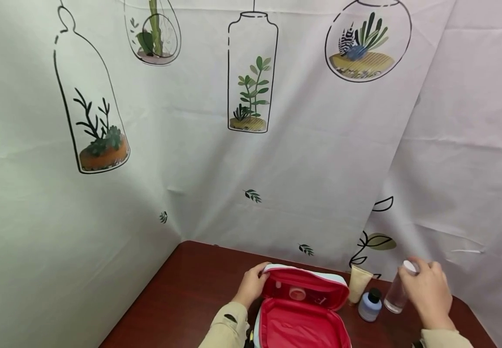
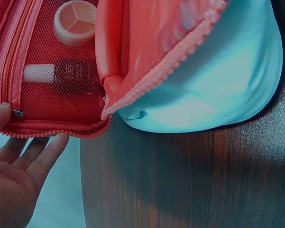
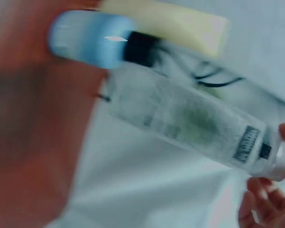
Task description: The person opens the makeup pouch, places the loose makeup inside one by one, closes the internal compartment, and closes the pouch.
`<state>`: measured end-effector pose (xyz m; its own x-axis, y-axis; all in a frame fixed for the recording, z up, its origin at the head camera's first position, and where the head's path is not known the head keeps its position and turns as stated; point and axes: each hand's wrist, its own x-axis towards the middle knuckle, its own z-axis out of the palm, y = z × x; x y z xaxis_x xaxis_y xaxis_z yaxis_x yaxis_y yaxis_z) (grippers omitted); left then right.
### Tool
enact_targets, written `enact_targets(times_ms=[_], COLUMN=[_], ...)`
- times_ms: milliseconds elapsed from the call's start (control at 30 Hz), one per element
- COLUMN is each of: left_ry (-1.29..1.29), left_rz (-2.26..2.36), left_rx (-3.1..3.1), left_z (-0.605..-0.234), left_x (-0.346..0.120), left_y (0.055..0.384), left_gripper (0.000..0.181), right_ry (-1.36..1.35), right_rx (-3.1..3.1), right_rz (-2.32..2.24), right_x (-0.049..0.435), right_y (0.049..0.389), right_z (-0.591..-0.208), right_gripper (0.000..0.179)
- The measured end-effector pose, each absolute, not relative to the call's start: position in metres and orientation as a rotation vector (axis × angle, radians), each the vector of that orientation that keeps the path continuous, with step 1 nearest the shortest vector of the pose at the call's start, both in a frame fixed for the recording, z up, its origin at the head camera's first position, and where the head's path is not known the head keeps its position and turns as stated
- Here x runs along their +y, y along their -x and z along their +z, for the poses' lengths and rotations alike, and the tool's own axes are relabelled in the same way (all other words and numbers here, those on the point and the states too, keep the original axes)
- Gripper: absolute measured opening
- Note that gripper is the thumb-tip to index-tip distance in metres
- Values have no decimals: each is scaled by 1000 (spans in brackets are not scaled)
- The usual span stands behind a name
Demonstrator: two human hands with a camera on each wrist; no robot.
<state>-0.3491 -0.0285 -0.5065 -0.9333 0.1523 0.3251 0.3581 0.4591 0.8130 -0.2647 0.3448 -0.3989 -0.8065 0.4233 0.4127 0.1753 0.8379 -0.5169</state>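
A toiletry bag (image 1: 303, 328), red inside and pale blue outside, stands unzipped with its lid raised. My left hand (image 1: 251, 286) pinches the lid's edge, thumb inside near the zip pull (image 2: 17, 114) and fingers behind. Behind the lid's mesh pocket sit a round white-rimmed jar (image 2: 76, 23) and a small dark bottle with a pale cap (image 2: 39, 73). To the right of the bag, my right hand (image 1: 429, 290) grips a tall clear bottle (image 1: 395, 296) by its white cap. The bottle leans slightly; whether its base touches the table I cannot tell.
Between the bag and the clear bottle stand a blue bottle with a black cap (image 1: 370, 305) and a cream tube (image 1: 358, 285). They rest on a dark reddish-brown table (image 1: 181, 295). A white cloth printed with plants (image 1: 303, 169) hangs behind and at the left.
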Motion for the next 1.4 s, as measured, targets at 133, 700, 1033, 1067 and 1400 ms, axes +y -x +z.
enact_targets(times_ms=[133,700,1033,1067,1400], left_ry=[454,314,324,328,348], left_rz=[-1472,-1395,-1417,-1415,-1432], left_rx=[-2479,-2577,-2568,-2570,-2585], left_z=[-508,-495,-496,-496,-493], left_x=[-30,-21,-22,-22,-24], left_y=[348,345,347,348,348], left_gripper=[28,30,26,26,22], right_ry=[301,-29,-172,-192,-210], right_rx=[-2565,-2856,-2798,-2798,-2959], right_rz=[564,802,1120,1113,863], right_x=[330,250,195,192,203], right_y=[265,266,282,283,288], right_z=[-377,-365,-433,-439,-466], right_gripper=[40,51,31,31,37])
